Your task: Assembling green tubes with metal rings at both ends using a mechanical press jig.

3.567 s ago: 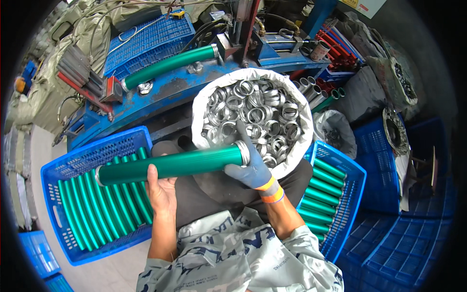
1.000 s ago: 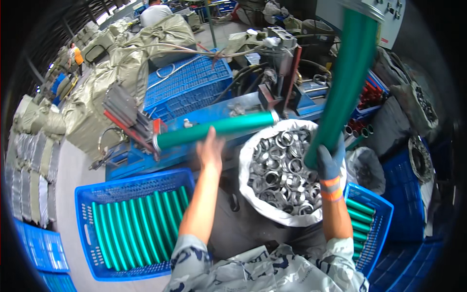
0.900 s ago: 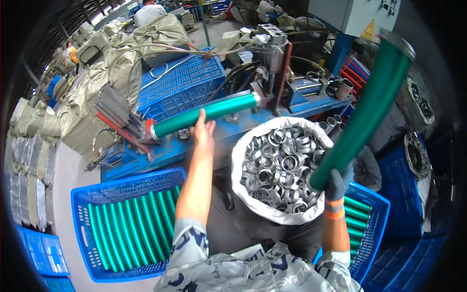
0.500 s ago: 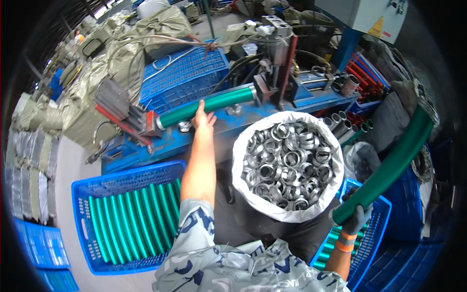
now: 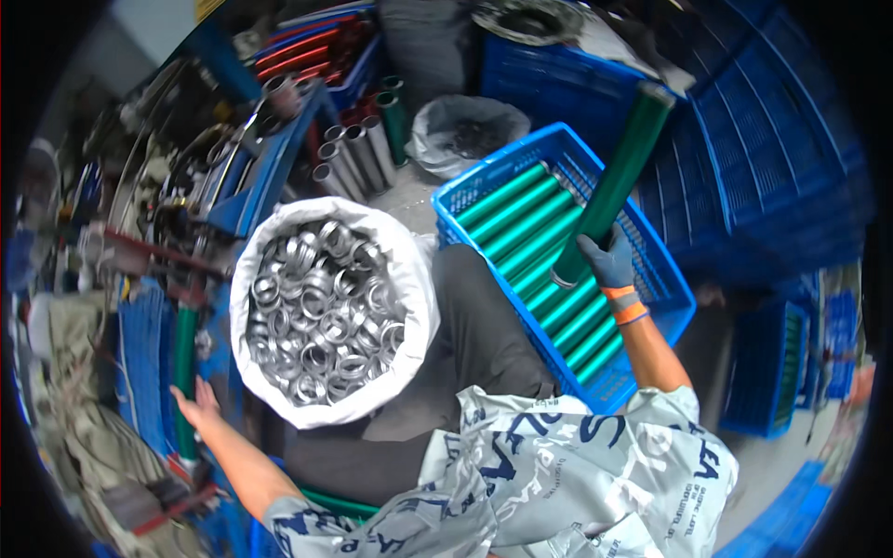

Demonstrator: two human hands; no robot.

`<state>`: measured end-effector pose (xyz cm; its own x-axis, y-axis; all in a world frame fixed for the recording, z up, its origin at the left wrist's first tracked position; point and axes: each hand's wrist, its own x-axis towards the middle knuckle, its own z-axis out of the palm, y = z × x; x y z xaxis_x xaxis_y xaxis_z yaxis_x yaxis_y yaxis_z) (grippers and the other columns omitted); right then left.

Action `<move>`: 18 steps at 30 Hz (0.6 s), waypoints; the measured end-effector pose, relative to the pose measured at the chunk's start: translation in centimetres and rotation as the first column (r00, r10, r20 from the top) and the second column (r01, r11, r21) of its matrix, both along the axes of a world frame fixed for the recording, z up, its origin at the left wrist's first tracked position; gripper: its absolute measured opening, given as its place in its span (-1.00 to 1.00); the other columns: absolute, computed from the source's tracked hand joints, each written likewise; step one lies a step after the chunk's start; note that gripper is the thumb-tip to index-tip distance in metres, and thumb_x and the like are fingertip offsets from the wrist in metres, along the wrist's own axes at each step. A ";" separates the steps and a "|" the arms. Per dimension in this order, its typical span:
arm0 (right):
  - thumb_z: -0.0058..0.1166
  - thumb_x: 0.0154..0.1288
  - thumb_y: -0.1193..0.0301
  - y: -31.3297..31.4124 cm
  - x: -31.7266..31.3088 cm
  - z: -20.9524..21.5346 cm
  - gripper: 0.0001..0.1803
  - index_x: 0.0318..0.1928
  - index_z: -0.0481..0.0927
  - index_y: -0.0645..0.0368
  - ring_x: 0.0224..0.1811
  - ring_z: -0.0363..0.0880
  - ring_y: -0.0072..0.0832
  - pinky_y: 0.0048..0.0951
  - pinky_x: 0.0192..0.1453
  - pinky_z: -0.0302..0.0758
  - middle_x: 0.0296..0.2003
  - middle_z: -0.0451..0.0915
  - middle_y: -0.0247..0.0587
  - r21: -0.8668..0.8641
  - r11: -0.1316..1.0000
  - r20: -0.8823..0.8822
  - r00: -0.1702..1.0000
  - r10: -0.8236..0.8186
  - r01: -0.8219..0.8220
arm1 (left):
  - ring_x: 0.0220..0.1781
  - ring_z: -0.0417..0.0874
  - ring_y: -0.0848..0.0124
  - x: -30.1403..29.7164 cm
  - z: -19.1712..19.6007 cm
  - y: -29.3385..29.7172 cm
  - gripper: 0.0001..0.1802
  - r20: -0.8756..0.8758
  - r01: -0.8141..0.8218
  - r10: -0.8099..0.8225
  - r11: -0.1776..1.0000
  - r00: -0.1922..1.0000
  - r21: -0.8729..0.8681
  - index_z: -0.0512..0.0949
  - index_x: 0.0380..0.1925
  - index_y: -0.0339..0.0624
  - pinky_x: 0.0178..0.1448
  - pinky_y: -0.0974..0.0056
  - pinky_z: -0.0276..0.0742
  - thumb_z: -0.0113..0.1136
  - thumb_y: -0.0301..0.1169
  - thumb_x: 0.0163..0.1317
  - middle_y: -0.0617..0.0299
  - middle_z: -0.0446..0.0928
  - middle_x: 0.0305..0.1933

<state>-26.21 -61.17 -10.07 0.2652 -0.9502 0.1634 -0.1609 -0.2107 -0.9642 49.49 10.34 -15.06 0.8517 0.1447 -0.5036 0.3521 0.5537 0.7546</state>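
My right hand point(image 5: 609, 260), in a grey glove with an orange wrist band, is closed round a green metal tube point(image 5: 618, 172) near its lower end. The tube slants up and away over a blue plastic crate point(image 5: 674, 321), in which several green tubes point(image 5: 530, 244) lie side by side. At the left, my bare left hand point(image 5: 197, 407) has its fingers spread beside another green tube point(image 5: 186, 349), which is held lengthwise in the bench machine. Whether the palm touches that tube I cannot tell.
A white sack point(image 5: 423, 288) full of metal rings point(image 5: 316, 302) stands between my arms. Beyond it are upright bare tubes point(image 5: 358, 153), a clear plastic bag point(image 5: 437, 121) and red tubes point(image 5: 298, 56). Stacked blue crates point(image 5: 744, 139) rise at the right.
The view has swung right, bringing the right crate to the middle. My right hand still holds its tube, now above the crate's tubes. The left hand stays by the tube in the machine.
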 end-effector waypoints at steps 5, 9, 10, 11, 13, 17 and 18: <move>0.64 0.42 -0.05 0.7 -16.3 -12.2 -0.27 0.21 0.79 0.39 -0.04 0.90 -0.24 -0.16 0.07 0.78 -0.03 0.90 0.05 0.255 0.882 -0.506 0.832 -0.226 0.396 | 0.62 0.75 0.01 -3.0 -1.4 -7.5 0.16 -0.063 0.177 -0.177 0.984 0.982 -0.005 0.25 0.79 -0.23 0.62 -0.09 0.77 0.69 0.10 0.45 -0.11 0.58 0.72; 0.44 0.38 -0.37 6.8 -20.9 -16.7 -0.01 0.18 0.83 0.50 0.24 0.89 0.25 0.10 0.36 0.72 0.09 0.89 0.40 0.274 0.730 -0.744 0.619 -0.252 0.626 | 0.63 0.76 0.09 -8.5 -0.4 -6.7 0.26 0.084 0.177 -0.181 0.983 0.980 0.052 -0.15 0.91 -0.27 0.66 -0.06 0.72 0.59 -0.18 0.57 -0.02 0.56 0.76; 0.44 0.36 -0.35 7.4 -22.9 -18.7 0.00 0.19 0.82 0.51 0.25 0.90 0.19 0.05 0.36 0.74 0.11 0.90 0.36 0.299 0.680 -0.766 0.593 -0.248 0.670 | 0.64 0.75 0.10 -9.5 -0.2 -5.7 0.25 0.114 0.158 -0.166 0.985 0.980 0.076 -0.14 0.91 -0.30 0.69 -0.03 0.68 0.58 -0.18 0.58 0.00 0.55 0.77; 0.44 0.36 -0.35 8.0 -24.8 -19.4 0.00 0.19 0.82 0.51 0.25 0.90 0.19 0.05 0.36 0.74 0.11 0.90 0.36 0.303 0.662 -0.770 0.585 -0.253 0.686 | 0.65 0.74 0.10 -10.7 -0.2 -5.7 0.21 0.108 0.170 -0.180 0.981 0.978 0.094 -0.09 0.90 -0.30 0.70 -0.03 0.67 0.56 -0.17 0.59 0.02 0.55 0.77; 0.42 0.36 -0.35 9.4 -27.2 -20.8 0.03 0.30 0.81 0.51 0.30 0.89 0.18 -0.01 0.43 0.73 0.20 0.88 0.37 0.469 0.581 -0.761 0.638 -0.115 0.665 | 0.67 0.72 0.11 -12.2 0.4 -6.6 0.17 0.113 0.197 -0.211 0.973 0.971 0.123 -0.04 0.89 -0.29 0.71 -0.03 0.65 0.55 -0.17 0.60 0.04 0.54 0.78; 0.38 0.41 -0.37 11.0 -28.7 -25.0 0.00 0.27 0.84 0.45 0.14 0.94 0.15 0.02 0.29 0.78 0.12 0.91 0.31 0.601 0.519 -0.702 0.712 -0.020 0.607 | 0.69 0.70 0.14 -14.6 0.0 -8.1 -0.05 0.087 0.212 -0.237 0.951 0.968 0.225 0.25 0.79 -0.32 0.69 0.00 0.64 0.51 -0.13 0.63 0.08 0.56 0.77; 0.35 0.49 -0.40 10.9 -28.8 -25.7 -0.06 0.17 0.86 0.40 -0.13 0.97 -0.01 0.02 0.09 0.84 0.02 0.92 0.21 0.770 0.413 -0.601 0.770 0.215 0.485 | 0.69 0.70 0.15 -15.0 0.3 -8.5 -0.11 0.096 0.229 -0.260 0.939 0.961 0.257 0.34 0.75 -0.33 0.69 0.01 0.64 0.50 -0.12 0.64 0.10 0.57 0.76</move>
